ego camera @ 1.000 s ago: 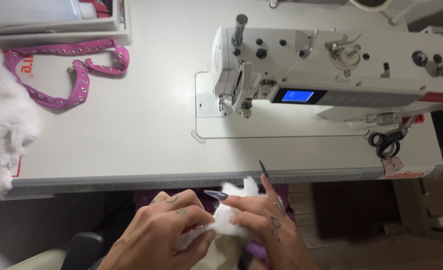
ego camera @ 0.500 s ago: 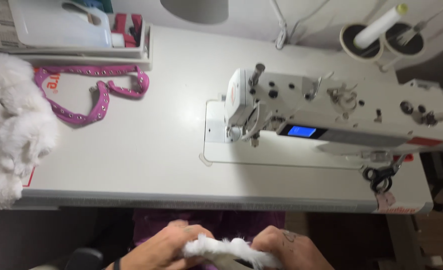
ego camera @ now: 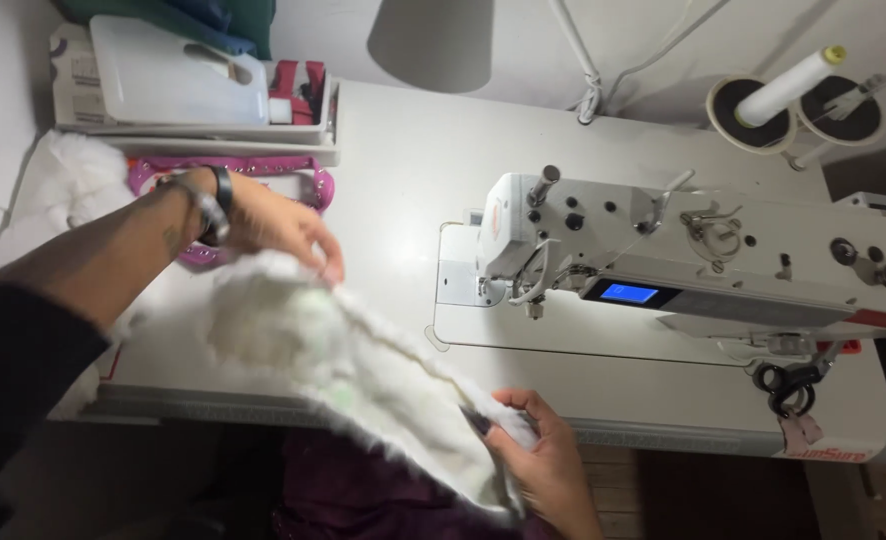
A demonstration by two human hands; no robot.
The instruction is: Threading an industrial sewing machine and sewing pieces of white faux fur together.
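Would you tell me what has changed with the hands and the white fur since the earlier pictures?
The left hand has lifted from the lap out over the table, stretching the white fur piece up across its edge. The right hand still grips the fur's lower end. The sewing machine and pink strap stayed put.

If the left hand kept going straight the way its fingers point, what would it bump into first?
Probably the sewing machine. The left hand, pinching the white furry fabric, points its fingers rightward and a little down over bare table towards the machine's needle end. Depth is hard to judge, so it might pass just in front.
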